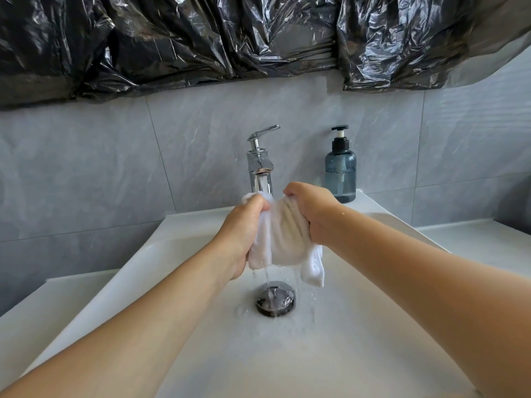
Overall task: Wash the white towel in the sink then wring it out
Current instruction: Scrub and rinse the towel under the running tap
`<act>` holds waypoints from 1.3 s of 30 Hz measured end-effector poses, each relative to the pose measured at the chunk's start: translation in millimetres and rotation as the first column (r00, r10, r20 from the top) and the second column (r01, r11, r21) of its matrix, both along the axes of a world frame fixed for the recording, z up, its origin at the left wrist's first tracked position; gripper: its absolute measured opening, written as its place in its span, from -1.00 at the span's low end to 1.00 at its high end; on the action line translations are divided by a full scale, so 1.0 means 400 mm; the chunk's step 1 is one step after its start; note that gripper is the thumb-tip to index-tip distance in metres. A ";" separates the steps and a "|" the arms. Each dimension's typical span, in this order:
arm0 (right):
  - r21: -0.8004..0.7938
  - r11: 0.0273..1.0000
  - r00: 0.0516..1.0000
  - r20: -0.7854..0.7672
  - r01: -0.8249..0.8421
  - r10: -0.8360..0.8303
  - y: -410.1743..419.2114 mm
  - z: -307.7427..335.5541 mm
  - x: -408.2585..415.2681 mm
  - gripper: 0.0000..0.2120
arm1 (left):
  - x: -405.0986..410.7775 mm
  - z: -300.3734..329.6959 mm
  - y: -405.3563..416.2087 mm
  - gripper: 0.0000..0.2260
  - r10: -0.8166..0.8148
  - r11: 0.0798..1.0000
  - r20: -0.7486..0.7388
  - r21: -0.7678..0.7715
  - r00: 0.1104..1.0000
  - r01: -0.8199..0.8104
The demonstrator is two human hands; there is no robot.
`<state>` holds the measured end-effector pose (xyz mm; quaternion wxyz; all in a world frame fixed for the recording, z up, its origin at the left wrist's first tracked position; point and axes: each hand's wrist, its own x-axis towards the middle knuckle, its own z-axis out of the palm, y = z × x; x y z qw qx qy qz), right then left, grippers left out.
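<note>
A wet white towel (pixel 284 239) hangs bunched between both hands, just under the chrome faucet (pixel 260 165), above the white sink (pixel 178 326). My left hand (pixel 244 234) grips its left side and my right hand (pixel 311 214) grips its right side. Water runs from the spout onto the cloth and drips off its lower edge toward the metal drain (pixel 275 297). A loose corner of the towel dangles at the lower right.
A blue-grey pump soap bottle (pixel 340 170) stands on the sink's back right corner. The faucet lever is lifted. Grey tiles cover the wall, and black plastic sheeting (pixel 201 44) hangs above. White countertop (pixel 488 242) flanks the basin.
</note>
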<state>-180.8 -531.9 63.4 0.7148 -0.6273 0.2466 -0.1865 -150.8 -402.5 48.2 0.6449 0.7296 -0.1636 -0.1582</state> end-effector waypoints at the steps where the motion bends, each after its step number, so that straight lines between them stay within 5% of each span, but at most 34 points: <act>1: -0.006 1.000 1.000 -0.005 -0.002 0.002 0.002 -0.002 0.001 -0.88 | 0.000 0.000 -0.001 -0.70 0.001 1.000 0.019 0.008 1.000 -0.001; 11: -0.085 0.996 0.999 -0.040 -0.001 -0.003 -0.017 0.005 0.004 -0.84 | 0.001 -0.025 -0.009 -0.86 -0.062 0.996 0.337 0.087 0.939 0.035; 21: -0.071 0.997 0.997 -0.069 0.021 -0.026 -0.006 0.009 -0.001 -0.96 | -0.006 -0.024 -0.011 -0.86 -0.220 0.973 0.409 0.154 0.886 0.171; 26: -0.007 1.000 0.999 -0.044 -0.001 0.000 0.008 0.019 -0.013 -0.74 | 0.005 -0.013 -0.011 -0.73 -0.015 1.000 0.306 0.011 0.952 0.013; 29: -0.039 0.999 1.000 -0.027 -0.018 0.017 0.015 0.021 -0.008 -0.85 | 0.020 0.001 -0.006 -0.76 0.139 0.986 0.193 -0.119 0.971 -0.117; 33: -0.007 0.998 0.998 -0.011 -0.065 0.064 0.015 -0.001 0.008 -0.92 | 0.033 0.034 0.007 -0.78 0.269 0.912 -0.052 -0.309 0.962 -0.271; 39: -0.011 0.938 0.931 -0.121 -0.348 0.344 0.035 -0.031 0.000 -0.76 | 0.055 0.068 0.040 -0.84 0.312 0.771 -0.257 -0.495 0.915 -0.401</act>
